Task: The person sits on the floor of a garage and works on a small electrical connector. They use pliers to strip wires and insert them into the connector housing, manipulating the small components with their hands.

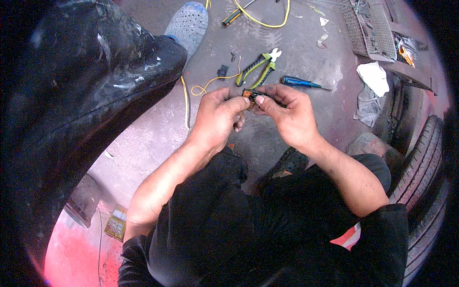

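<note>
Your left hand and right hand meet in the middle of your view, above your lap, their fingertips closed narrowly around a small black and orange part. Thumb and finger of each hand pinch it, so both grips count as holding; your fingers hide much of it, and you can't tell whether it is one piece or two.

The step in hand looks like close fingertip work on that part. The next move seems to call for a steady left pinch while the right thumb presses or turns, with no tool needed in either hand yet.

Just beyond your fingers lie green and black pliers, their jaws spread and pointing away. A blue screwdriver lies to their right; to their left are a small black block and a thin yellow wire. Farther off there's a loop of yellow cable near an orange and black handle.

At far right stands a grey basket, with a white cloth nearer and a tyre nearer still. A dark trouser leg fills the left side.
</note>
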A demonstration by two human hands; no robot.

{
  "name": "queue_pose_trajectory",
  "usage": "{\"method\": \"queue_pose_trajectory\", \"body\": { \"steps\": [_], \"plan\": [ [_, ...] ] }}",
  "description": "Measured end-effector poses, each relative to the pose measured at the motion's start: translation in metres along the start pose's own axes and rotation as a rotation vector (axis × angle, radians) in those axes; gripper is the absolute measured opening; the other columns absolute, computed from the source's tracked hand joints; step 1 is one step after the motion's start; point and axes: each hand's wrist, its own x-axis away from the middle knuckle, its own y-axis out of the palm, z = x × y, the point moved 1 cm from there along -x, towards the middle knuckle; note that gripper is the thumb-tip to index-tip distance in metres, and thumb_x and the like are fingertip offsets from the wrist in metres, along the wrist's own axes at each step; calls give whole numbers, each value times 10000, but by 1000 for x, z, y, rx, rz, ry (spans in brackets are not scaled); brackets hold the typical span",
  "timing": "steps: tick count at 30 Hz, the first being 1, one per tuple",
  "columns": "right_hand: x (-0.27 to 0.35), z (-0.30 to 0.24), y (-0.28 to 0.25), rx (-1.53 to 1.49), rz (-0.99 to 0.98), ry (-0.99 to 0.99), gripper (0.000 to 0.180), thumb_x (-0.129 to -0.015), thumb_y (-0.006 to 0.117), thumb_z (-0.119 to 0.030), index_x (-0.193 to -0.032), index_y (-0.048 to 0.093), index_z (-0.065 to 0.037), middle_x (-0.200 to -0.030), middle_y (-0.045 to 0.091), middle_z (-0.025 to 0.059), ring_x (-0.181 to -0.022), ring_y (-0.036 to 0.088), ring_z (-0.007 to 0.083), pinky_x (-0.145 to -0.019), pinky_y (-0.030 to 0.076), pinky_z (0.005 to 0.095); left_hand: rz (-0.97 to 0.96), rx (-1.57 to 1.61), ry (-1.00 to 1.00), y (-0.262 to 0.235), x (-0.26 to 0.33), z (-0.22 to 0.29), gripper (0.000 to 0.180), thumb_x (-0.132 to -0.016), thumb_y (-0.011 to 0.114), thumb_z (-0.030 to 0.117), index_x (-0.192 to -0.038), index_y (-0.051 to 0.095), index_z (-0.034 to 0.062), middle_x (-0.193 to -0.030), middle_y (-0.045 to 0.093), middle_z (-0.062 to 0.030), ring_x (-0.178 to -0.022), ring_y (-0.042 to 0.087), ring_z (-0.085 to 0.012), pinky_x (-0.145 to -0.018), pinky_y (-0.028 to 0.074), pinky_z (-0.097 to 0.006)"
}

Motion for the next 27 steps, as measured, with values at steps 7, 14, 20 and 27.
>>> {"method": "queue_pose_trajectory", "body": {
  "steps": [7, 14, 20, 27],
  "plan": [
    [0, -4, 1, -54, -34, 39, 187, -946, 609, -63, -1087, 669, 44, -957, 712, 102, -849, 657, 131, -748, 537, 279, 5, -98, -6, -4, -2, -2, 120, -852, 653, 118, -804, 598, 23, -635, 534, -25, -525, 497, -129, -497, 400, -268],
    [-3, 3, -6, 89, -117, 51, 202, -951, 602, -74, -1104, 663, 43, -916, 710, 96, -826, 663, 136, -754, 555, 295, -136, -555, -38, -16, -4, 15, 225, -887, 638, 211, -756, 595, 33, -667, 582, -25, -577, 531, -122, -531, 409, -297],
    [-6, -5, -13, 24, -202, 158, 204, -955, 603, -91, -1097, 658, 45, -886, 709, 93, -793, 669, 145, -732, 557, 297, -364, -639, 129, -30, -11, 15, 306, -946, 606, 294, -797, 629, 28, -653, 580, -4, -648, 535, -111, -584, 418, -299],
    [-8, -8, -17, 83, -266, 177, 173, -930, 622, -62, -1061, 664, 44, -850, 701, 80, -752, 653, 137, -689, 547, 296, -319, -815, 284, -25, -10, 17, 289, -907, 663, 253, -767, 631, 2, -631, 560, -25, -648, 516, -112, -590, 421, -315]
  ]
}}
